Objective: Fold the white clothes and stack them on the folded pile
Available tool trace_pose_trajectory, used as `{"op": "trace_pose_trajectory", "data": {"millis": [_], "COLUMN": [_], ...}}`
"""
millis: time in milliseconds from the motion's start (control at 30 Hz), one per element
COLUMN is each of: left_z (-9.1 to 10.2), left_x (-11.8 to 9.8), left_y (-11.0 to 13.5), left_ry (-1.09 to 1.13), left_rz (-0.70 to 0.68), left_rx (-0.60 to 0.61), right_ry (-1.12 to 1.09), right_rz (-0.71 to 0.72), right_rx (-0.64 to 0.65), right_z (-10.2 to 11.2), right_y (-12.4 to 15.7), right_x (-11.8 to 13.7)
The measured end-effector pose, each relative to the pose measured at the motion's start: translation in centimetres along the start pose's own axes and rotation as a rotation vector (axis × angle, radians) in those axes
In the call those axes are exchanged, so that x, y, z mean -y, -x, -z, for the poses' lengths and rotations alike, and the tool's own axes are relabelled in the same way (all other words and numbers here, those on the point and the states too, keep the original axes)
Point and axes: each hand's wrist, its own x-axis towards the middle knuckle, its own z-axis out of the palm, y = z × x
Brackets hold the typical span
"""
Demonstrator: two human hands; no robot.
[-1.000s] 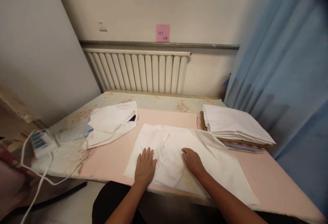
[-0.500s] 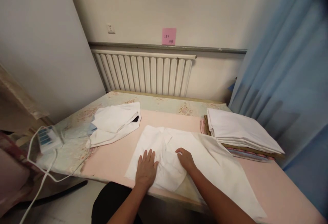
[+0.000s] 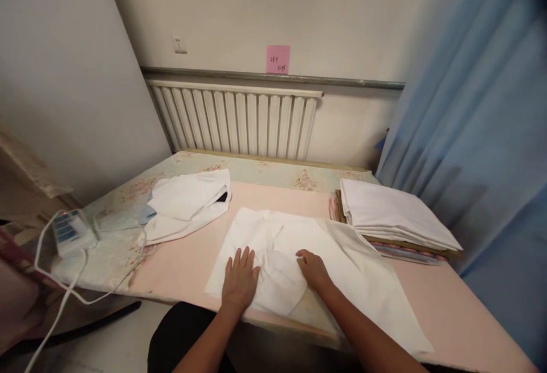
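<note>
A white cloth piece (image 3: 342,265) lies spread over the front of the table, with creases and a short seam or slit near its upper left. On top of it, toward the near edge, is a rumpled, rounded white fold (image 3: 280,287). My left hand (image 3: 240,279) rests flat on the cloth left of this fold, fingers stretched out. To the right of the fold, my right hand (image 3: 314,270) is closed on the cloth with its fingers curled; its fingertips are partly hidden.
A folded white garment (image 3: 188,199) lies at the table's left. Folded white fabric (image 3: 397,213) sits atop a stack at the right, beside a blue curtain (image 3: 482,134). A power strip (image 3: 72,233) with white cords is at the left edge. A radiator (image 3: 239,119) stands behind.
The whole view has shifted slightly. My right hand has moved a little to the right over the cloth. My left hand stays flat in about the same place.
</note>
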Motion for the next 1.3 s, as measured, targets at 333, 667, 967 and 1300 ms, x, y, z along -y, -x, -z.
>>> {"op": "trace_pose_trajectory", "data": {"millis": [333,667,967,1300], "left_z": [0.6,0.8,0.6,0.6], "left_x": [-0.2,-0.4,-0.3,-0.4], "left_y": [-0.1,-0.1,-0.1,-0.1], "left_ry": [0.004,-0.018,0.004,0.012], "left_rz": [0.004,0.013,0.017,0.022], "left_rx": [0.017,0.036,0.031,0.046], "right_ry": [-0.039,-0.286,0.010,-0.022], "right_rz": [0.048,0.202,0.343,0.316], "right_rx": [-0.119,0.048,0.042,-0.040], "right_z": [0.8,2.3,-0.2,0.1], "right_y": [1.3,3.0,7.0,7.5], "right_x": [-0.1,6.0,1.6,0.8]}}
